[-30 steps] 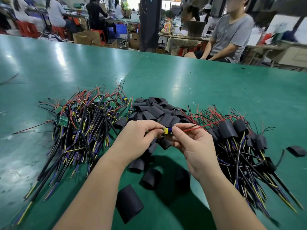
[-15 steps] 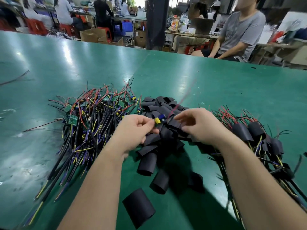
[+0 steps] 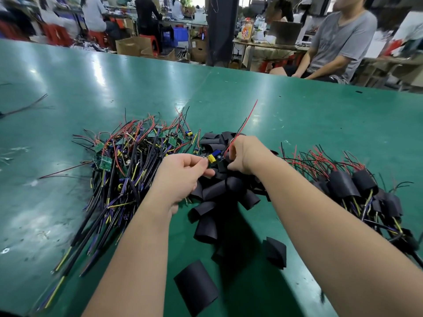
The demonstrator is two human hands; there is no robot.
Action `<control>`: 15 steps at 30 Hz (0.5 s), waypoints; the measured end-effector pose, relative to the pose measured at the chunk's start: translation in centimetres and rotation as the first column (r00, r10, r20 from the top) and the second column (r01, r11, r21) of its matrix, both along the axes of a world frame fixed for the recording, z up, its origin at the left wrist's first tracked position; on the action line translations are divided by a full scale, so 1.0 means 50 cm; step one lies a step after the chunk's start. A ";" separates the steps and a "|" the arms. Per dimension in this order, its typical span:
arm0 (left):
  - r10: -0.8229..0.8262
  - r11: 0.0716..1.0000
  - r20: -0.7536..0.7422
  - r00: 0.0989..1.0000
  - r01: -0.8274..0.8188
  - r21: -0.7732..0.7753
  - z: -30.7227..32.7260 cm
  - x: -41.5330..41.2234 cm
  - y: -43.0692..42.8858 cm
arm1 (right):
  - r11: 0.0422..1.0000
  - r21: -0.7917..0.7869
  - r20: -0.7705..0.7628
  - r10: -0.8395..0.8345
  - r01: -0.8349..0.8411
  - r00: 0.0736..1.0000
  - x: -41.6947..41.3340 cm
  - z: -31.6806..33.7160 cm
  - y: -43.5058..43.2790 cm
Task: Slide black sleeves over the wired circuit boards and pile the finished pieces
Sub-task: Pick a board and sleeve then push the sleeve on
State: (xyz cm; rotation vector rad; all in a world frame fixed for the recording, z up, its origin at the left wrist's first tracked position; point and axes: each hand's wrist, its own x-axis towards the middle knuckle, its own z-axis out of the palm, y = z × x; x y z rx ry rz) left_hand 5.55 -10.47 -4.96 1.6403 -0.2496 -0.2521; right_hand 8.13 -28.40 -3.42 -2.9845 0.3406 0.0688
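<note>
My left hand [image 3: 183,172] pinches a small circuit board [image 3: 214,158] with a yellow and a blue part, held above the heap of black sleeves [image 3: 219,191]. My right hand [image 3: 246,156] sits just right of the board, fingers curled down into the sleeve heap with the board's red and black wires [image 3: 245,124] rising past it; what it grips is hidden. A pile of bare wired boards [image 3: 128,163] lies to the left. The pile of sleeved pieces [image 3: 357,188] lies to the right.
Loose sleeves [image 3: 196,287] lie on the green table [image 3: 320,124] near me, one more by my right forearm [image 3: 275,251]. A person in a grey shirt [image 3: 338,42] sits beyond the far edge. Stray wires [image 3: 25,107] lie far left.
My right hand let go of the board's end, moved up and back over the sleeve heap, and the red wire now sticks upward. My left hand keeps the board.
</note>
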 end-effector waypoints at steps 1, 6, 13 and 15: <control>-0.007 1.000 0.000 1.000 0.007 -0.015 0.001 -0.001 0.001 | 0.997 0.071 0.037 -0.023 0.021 0.999 -0.011 0.002 -0.005; -0.145 0.987 -0.014 0.989 0.144 -0.065 0.011 -0.009 0.005 | 0.713 0.701 0.361 -0.379 0.021 0.852 -0.110 0.030 -0.031; -0.460 0.887 0.075 0.885 0.462 -0.005 0.027 -0.034 0.011 | -0.303 0.818 0.173 -0.683 -0.490 0.710 -0.279 0.034 -0.054; -0.490 0.871 0.074 0.869 0.491 -0.001 0.029 -0.037 0.012 | -0.398 0.754 0.105 -0.713 -0.523 0.693 -0.300 0.026 -0.049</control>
